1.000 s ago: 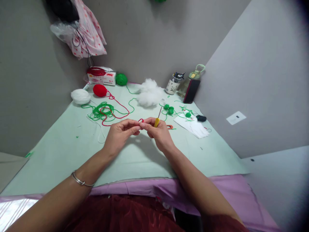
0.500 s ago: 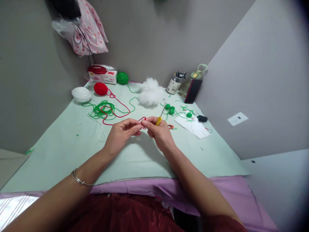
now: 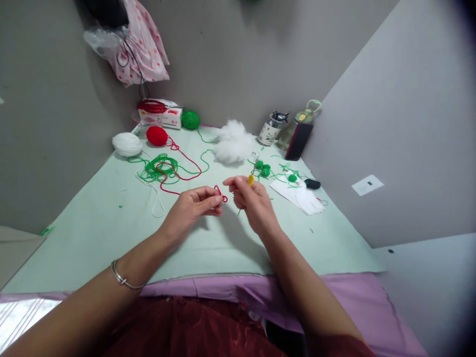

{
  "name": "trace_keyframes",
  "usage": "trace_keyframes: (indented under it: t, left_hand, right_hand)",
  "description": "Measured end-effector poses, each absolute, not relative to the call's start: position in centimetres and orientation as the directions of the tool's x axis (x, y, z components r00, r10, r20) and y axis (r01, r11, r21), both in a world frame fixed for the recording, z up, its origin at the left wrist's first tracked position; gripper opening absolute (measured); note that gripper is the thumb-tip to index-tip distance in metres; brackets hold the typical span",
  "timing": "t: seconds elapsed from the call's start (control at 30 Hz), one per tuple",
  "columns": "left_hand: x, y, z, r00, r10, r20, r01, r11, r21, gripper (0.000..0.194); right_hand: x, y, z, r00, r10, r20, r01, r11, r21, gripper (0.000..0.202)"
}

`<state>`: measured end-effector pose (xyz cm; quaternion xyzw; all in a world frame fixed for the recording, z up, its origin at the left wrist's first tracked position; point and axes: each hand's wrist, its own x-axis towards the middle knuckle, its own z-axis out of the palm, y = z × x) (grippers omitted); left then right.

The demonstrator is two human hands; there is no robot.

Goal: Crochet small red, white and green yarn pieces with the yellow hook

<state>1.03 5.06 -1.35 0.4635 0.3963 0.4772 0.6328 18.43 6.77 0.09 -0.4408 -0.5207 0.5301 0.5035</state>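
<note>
At the back of our worktop (image 3: 96,238), a box (image 3: 172,119) bears red print too small to read, near the red yarn ball (image 3: 156,136). Our left hand (image 3: 191,209) has its fingers pinched on red yarn (image 3: 224,199); our right hand (image 3: 257,204), apart from it, curls its fingers around a yellow-handled hook (image 3: 251,180).

At centre, a cloud of fluffy, matt white stuffing (image 3: 233,143) sat near soft, fibrous yarn balls. At lower left, a smooth metal bangle (image 3: 122,280) shone silver.
</note>
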Motion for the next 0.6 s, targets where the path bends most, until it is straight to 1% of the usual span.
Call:
trace_keyframes:
  t: [0.07, 0.1, 0.17, 0.23, 0.27, 0.33, 0.4, 0.47, 0.53, 0.6]
  left_hand:
    - [0.9, 4.8, -1.2, 0.22, 0.973, -0.067, -0.261, 0.125, 0.957, 0.019]
    - [0.8, 4.6, -1.1, 0.215, 0.974, -0.07, -0.269, 0.128, 0.955, 0.02]
    - [0.6, 4.3, -1.1, 0.208, 0.975, -0.078, -0.276, 0.135, 0.952, 0.021]
    - [0.5, 4.0, -1.1, 0.204, 0.975, -0.082, -0.274, 0.138, 0.952, 0.021]
    - [0.5, 3.9, -1.2, 0.203, 0.976, -0.082, -0.271, 0.137, 0.953, 0.021]
    - [0.4, 3.7, -1.3, 0.196, 0.977, -0.079, -0.263, 0.13, 0.956, 0.021]
    - [0.4, 3.5, -1.3, 0.189, 0.979, -0.072, -0.266, 0.121, 0.956, 0.02]
    - [0.4, 3.4, -1.2, 0.188, 0.98, -0.066, -0.274, 0.117, 0.955, 0.02]
    - [0.3, 3.2, -1.1, 0.194, 0.979, -0.057, -0.275, 0.11, 0.955, 0.02]
    - [0.2, 3.0, -1.0, 0.201, 0.978, -0.052, -0.268, 0.106, 0.958, 0.019]
  right_hand:
    - [19.5, 6.4, 0.7, -0.064, 0.989, 0.13, -0.074, 0.125, -0.989, 0.043]
    - [19.9, 6.0, 1.0, -0.037, 0.984, 0.172, -0.046, 0.17, -0.984, 0.047]
    - [20.6, 4.9, 1.2, 0.049, 0.966, 0.254, 0.079, 0.25, -0.965, 0.057]
    - [20.8, 3.6, 1.3, 0.08, 0.957, 0.279, 0.196, 0.259, -0.946, 0.065]
    - [20.7, 2.9, 1.2, 0.091, 0.949, 0.302, 0.227, 0.275, -0.934, 0.065]
    - [20.3, 1.5, 1.2, 0.073, 0.918, 0.389, 0.233, 0.364, -0.902, 0.056]
    - [19.8, 0.5, 1.2, 0.009, 0.878, 0.479, 0.234, 0.464, -0.854, 0.036]
    - [19.2, -0.1, 1.1, -0.075, 0.84, 0.537, 0.272, 0.535, -0.8, 0.016]
    - [18.8, -0.4, 1.0, -0.132, 0.793, 0.594, 0.346, 0.599, -0.722, 0.009]
    - [18.5, -0.5, 0.7, -0.165, 0.737, 0.655, 0.429, 0.652, -0.626, 0.009]
